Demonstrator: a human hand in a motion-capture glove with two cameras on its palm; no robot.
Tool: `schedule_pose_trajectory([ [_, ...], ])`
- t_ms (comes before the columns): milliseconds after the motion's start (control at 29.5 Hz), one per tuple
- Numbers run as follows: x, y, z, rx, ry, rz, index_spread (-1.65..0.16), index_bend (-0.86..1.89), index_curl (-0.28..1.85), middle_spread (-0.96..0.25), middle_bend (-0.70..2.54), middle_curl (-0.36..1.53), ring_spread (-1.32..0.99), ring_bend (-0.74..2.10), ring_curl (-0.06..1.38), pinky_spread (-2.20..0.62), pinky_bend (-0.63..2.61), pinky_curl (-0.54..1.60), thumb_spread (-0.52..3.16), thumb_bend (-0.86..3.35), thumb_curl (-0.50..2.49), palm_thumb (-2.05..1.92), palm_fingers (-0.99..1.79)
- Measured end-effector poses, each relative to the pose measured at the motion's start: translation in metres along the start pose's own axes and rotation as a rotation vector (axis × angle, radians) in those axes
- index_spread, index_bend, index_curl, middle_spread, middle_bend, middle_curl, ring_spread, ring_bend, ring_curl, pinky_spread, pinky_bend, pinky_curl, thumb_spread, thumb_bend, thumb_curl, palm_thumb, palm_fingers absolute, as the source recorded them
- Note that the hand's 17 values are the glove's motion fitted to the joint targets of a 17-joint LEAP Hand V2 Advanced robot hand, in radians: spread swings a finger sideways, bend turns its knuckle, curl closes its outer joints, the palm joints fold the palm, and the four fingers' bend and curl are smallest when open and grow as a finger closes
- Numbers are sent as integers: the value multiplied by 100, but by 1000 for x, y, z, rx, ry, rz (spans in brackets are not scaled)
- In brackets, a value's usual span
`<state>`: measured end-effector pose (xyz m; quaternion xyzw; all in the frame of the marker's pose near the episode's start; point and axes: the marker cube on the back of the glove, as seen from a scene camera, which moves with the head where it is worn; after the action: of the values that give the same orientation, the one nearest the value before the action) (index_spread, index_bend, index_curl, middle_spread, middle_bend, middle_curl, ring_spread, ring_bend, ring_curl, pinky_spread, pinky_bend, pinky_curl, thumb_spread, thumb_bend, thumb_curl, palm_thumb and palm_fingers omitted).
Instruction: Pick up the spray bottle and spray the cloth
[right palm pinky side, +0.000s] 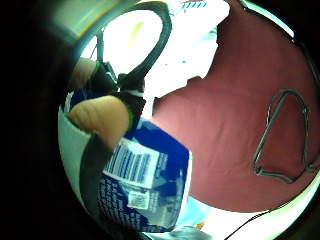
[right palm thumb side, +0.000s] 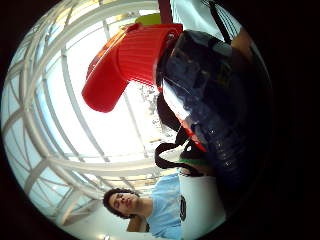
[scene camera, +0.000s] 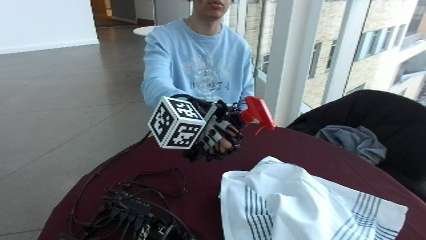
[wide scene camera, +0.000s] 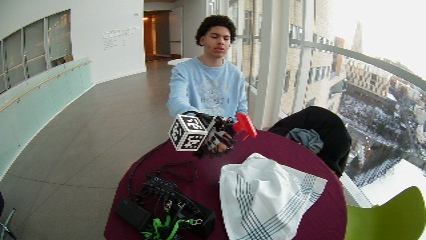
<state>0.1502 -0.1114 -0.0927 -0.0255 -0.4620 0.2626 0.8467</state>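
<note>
My gloved right hand (scene camera: 216, 131) (wide scene camera: 214, 136) grips a spray bottle, lifted above the maroon round table (scene camera: 313, 150) (wide scene camera: 279, 145). The bottle's red spray head (scene camera: 258, 112) (wide scene camera: 244, 125) (right palm thumb side: 125, 62) sticks out past the hand, nozzle toward the window side. The little finger side palm view shows the bottle's blue label (right palm pinky side: 145, 175) close under my fingers (right palm pinky side: 97, 115). A white cloth (scene camera: 299, 205) (wide scene camera: 263, 197) with dark stripes lies bunched on the table in front of and below the hand, apart from it.
A black box with tangled cables (scene camera: 133, 212) (wide scene camera: 166, 207) sits at the table's near left. A black chair with a grey garment (scene camera: 353, 137) (wide scene camera: 307, 136) stands at the right. A loose cable loop (right palm pinky side: 282, 135) lies on the tabletop.
</note>
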Motion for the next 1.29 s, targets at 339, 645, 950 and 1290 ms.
schedule_pose_trajectory([
  [339,-8,-12,-5,-35,51,60,-20,12,31,-6,25,46,4,46,41,27,18,32,97,5,47,78,104],
  [645,-11,-15,-4,-77,74,104,-19,11,30,-5,27,47,4,45,41,27,19,33,101,-1,50,77,103],
  [950,-13,-18,-3,-81,66,133,-18,12,30,-5,26,47,5,44,41,27,20,33,106,-2,51,75,104],
  [1290,-18,-16,4,-64,62,97,-18,11,30,-4,25,48,5,44,42,28,20,34,108,-2,52,75,106],
])
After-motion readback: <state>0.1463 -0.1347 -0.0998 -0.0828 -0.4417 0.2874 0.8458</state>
